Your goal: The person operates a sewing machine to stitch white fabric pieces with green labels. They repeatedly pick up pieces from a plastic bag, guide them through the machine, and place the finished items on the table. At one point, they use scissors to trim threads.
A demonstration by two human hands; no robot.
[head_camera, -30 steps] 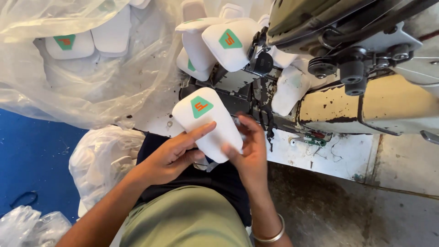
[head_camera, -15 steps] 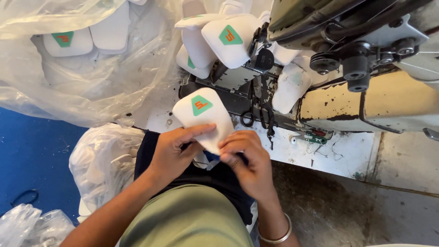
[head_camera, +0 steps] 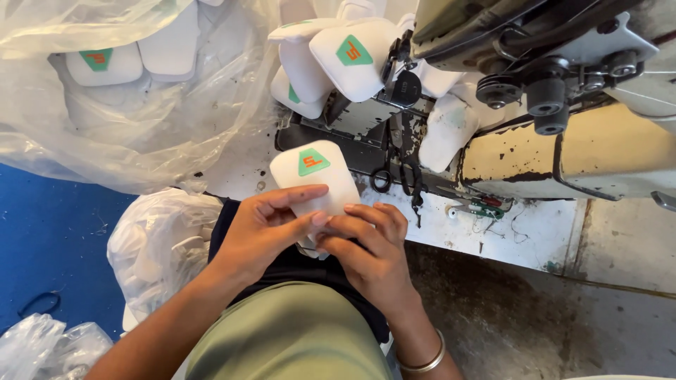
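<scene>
Left hand (head_camera: pixel 264 229) and right hand (head_camera: pixel 370 246) pinch the near edge of a white fabric piece (head_camera: pixel 313 176), fingertips pressed together. Sewing machine (head_camera: pixel 577 141) sits beyond the right hand.

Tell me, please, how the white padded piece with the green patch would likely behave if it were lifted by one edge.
The white padded piece looks soft yet holds its curved shape beyond the left hand and right hand, so it probably flexes rather than flops. It seems light, being held up by the fingers alone. Its flat form would hardly roll.
</scene>
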